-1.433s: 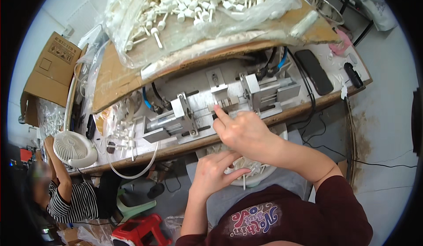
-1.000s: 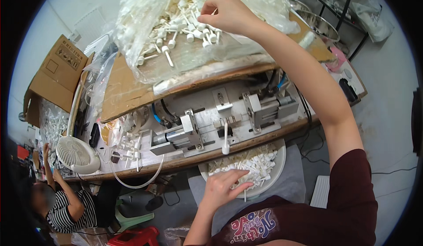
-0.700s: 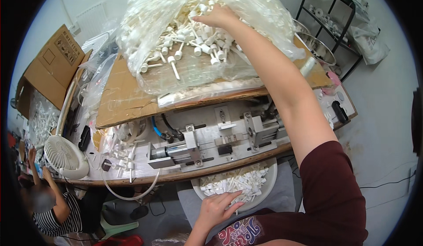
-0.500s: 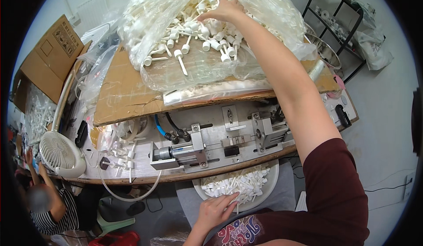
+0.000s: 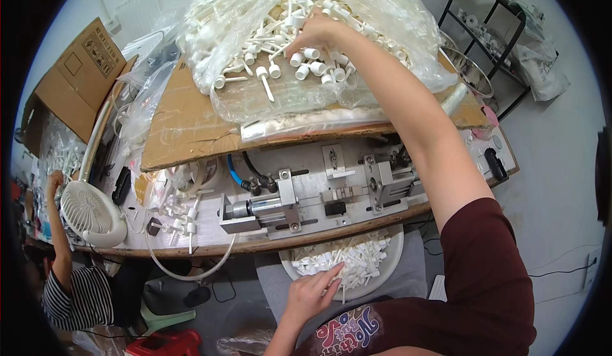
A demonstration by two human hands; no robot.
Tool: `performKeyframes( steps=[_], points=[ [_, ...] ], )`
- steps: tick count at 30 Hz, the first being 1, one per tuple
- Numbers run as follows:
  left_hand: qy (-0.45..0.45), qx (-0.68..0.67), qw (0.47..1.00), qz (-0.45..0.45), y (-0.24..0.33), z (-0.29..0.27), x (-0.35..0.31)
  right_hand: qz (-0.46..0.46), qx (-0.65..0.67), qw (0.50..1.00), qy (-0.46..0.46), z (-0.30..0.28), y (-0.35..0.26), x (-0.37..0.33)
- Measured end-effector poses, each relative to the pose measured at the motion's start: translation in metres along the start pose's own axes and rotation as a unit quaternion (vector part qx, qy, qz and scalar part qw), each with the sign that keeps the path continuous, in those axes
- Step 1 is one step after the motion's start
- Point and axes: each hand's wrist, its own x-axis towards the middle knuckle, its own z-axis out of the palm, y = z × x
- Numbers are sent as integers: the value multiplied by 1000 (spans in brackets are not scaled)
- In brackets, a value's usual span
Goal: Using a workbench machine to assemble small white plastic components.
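Note:
My right hand (image 5: 313,32) reaches into a large heap of white capped sticks (image 5: 319,69) inside an opened clear plastic bag (image 5: 210,56). Its thumb and fingers are spread among the pieces, with a capped stick beside the thumb; no firm grip shows. Low in front of me, my left hand (image 5: 312,295) lies at the near rim of a round white basin (image 5: 396,260). The basin holds many small white pieces (image 5: 347,257). The thumb and forefinger of that hand are apart over the pieces, and nothing shows between them.
A metal clamping fixture (image 5: 338,193) sits on the bench, below a cardboard sheet (image 5: 172,133) bearing the bag. Several white parts (image 5: 185,222) lie left of it, near a white fan (image 5: 94,215). Another person (image 5: 83,298) sits at far left; a black shelf (image 5: 484,30) stands right.
My right hand has drawn slightly nearer through the heap, shifting some capped sticks. My left hand stays almost where it was. The other person's arm has risen beside the fan.

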Motion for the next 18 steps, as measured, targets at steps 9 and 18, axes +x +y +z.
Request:
performKeyframes(
  steps=[9, 18],
  points=[
    [-45, 0, 999, 18, 14, -1, -15, -146, -26, 988, -47, 2, 5, -50],
    [-69, -10, 996, 52, 35, 15, -22, -233, -20, 969, 78, -24, 15, -89]
  ],
)
